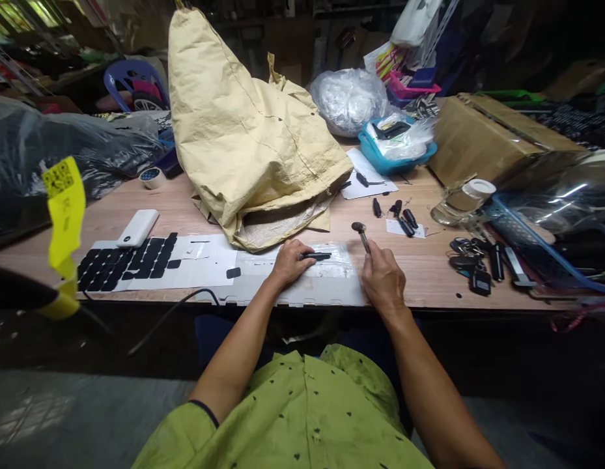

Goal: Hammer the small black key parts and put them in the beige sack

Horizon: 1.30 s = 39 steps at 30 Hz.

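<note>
My left hand [288, 262] is closed on a slim black piece [320, 256], pressing it down on a pale board [326, 290] at the table's front edge. Clear plastic lies under and around that piece. My right hand [386, 279] grips a small hammer [359, 229] by its handle; the dark head points up and away from me, apart from the black piece. To the left of my left hand lies a small black rounded tile [232, 273], on a white sheet [209, 251].
Rows of black tiles [107, 267] and a white power bank [138, 228] lie left. A large yellow sack [253, 130] stands behind my hands. At right are several black parts [406, 223], a glass jar [458, 205], key fobs [479, 282], a blue basket [397, 159] and a cardboard box [497, 140].
</note>
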### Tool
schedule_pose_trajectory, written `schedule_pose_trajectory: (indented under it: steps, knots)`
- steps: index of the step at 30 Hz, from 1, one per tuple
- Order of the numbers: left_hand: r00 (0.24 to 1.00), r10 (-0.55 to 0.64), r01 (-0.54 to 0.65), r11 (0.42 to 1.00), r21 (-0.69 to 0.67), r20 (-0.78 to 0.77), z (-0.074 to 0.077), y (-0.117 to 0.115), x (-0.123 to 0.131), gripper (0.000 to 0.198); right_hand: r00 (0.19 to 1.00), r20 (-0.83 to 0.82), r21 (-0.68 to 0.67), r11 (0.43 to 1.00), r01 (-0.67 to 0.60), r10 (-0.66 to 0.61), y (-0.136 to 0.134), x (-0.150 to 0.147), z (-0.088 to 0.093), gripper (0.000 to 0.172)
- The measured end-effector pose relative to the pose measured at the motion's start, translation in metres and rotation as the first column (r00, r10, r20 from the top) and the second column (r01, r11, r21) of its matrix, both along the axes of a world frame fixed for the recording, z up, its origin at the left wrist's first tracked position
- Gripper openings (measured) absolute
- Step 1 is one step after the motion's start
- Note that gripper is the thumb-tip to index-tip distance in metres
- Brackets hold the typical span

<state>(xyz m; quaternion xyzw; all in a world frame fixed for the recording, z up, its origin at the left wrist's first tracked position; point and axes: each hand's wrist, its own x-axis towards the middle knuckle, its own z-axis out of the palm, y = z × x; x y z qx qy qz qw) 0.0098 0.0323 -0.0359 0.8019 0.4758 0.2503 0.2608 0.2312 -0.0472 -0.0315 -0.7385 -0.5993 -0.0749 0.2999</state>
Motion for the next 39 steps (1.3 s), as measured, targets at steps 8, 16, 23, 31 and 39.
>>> schedule_pose_trajectory:
  steps: [8, 16, 23, 31, 39]
  knots:
    - [0.999, 0.0, -0.001, 0.999, -0.046, -0.036, 0.004, -0.002, 0.004, 0.02, 0.856, -0.311, 0.1, 0.91, -0.403, 0.414, -0.035, -0.041, 0.006, 0.039]
    - [0.998, -0.009, 0.006, 0.999, -0.052, -0.061, 0.004, -0.001, 0.005, 0.017, 0.874, -0.262, -0.032, 0.901, -0.432, 0.41, -0.035, -0.049, -0.003, 0.042]
    - [0.999, 0.004, -0.006, 0.999, -0.05, -0.036, 0.004, -0.002, 0.005, 0.018, 0.9, -0.259, 0.002, 0.932, -0.363, 0.351, -0.039, -0.044, 0.002, 0.043]
    - [0.999, 0.005, -0.007, 0.998, -0.06, -0.037, 0.005, -0.002, 0.004, 0.019, 0.941, -0.2, -0.03, 0.958, -0.284, 0.273, -0.029, -0.027, 0.002, 0.041]
    - [0.998, -0.015, 0.011, 0.998, -0.062, -0.064, 0.01, -0.004, 0.002, 0.019, 0.986, 0.167, -0.159, 0.987, 0.014, 0.013, 0.012, 0.013, 0.0, 0.034]
